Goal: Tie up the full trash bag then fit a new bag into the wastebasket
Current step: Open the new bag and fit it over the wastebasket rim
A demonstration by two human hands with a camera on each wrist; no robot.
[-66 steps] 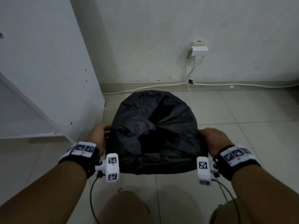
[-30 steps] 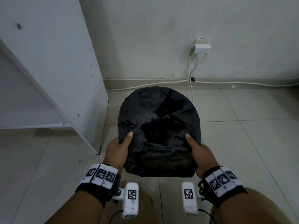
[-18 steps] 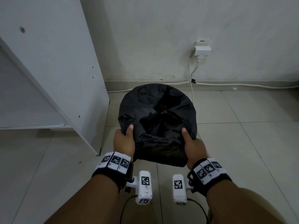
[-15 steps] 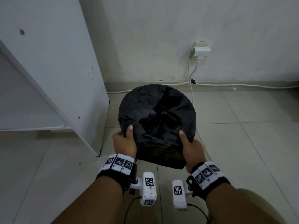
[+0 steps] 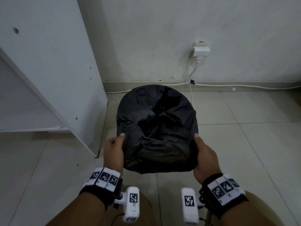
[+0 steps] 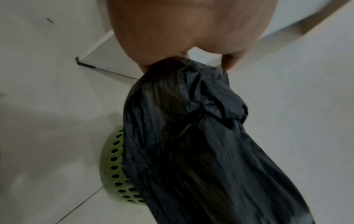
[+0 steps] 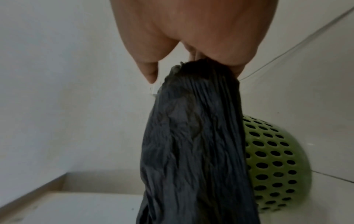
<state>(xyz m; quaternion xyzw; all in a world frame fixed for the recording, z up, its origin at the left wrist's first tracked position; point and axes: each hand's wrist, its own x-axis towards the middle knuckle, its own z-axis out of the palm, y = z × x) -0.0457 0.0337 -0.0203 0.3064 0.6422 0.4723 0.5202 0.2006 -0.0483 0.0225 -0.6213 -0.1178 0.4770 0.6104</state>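
Note:
A full black trash bag point(image 5: 156, 128) sits in a green perforated wastebasket point(image 7: 273, 163) on the tiled floor; from the head view the bag hides the basket. My left hand point(image 5: 114, 149) grips the bag's rim on its left side, thumb on top. My right hand point(image 5: 203, 154) grips the rim on the right side, thumb on top too. In the left wrist view the black plastic point(image 6: 191, 136) stretches up from the green basket point(image 6: 116, 171) into my fingers. The right wrist view shows gathered plastic point(image 7: 193, 136) pinched in my hand.
A white cabinet panel point(image 5: 53, 62) stands close on the left, its bottom corner near my left hand. Behind the bag is the wall with a plugged socket point(image 5: 200, 50) and white cables point(image 5: 244, 86) along the skirting. Open tile floor point(image 5: 244, 144) lies to the right.
Both hands moved from the bag's outer sides onto its near rim, drew together, then spread apart again while holding the plastic. The rim is now pulled up off the basket.

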